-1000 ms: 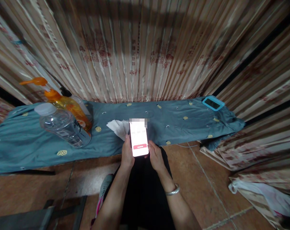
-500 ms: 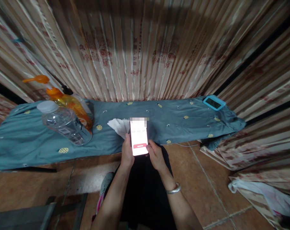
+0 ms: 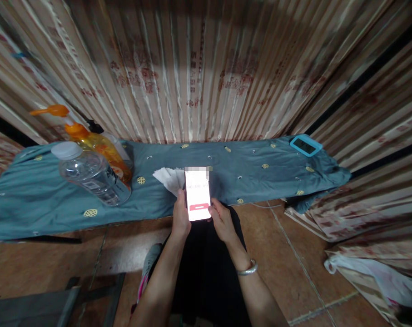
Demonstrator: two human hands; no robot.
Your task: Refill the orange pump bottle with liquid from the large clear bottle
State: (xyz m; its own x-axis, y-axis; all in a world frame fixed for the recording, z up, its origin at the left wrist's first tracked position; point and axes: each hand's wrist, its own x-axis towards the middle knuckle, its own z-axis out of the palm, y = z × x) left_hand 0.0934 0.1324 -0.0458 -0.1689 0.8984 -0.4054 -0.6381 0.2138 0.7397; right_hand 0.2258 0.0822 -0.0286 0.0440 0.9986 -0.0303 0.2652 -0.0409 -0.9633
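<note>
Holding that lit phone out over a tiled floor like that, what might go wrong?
The phone is held only at its lower end by the left hand and right hand, so a slip could drop it on the tiled floor. The clear bottle stands close to the orange pump bottle; a nudge might topple both.

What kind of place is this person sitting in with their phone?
Probably a home or small back room, though that is a guess. Patterned curtains hang all round, the floor is brown tile, and a low surface under a blue cloth holds a water bottle and an orange pump bottle.
</note>
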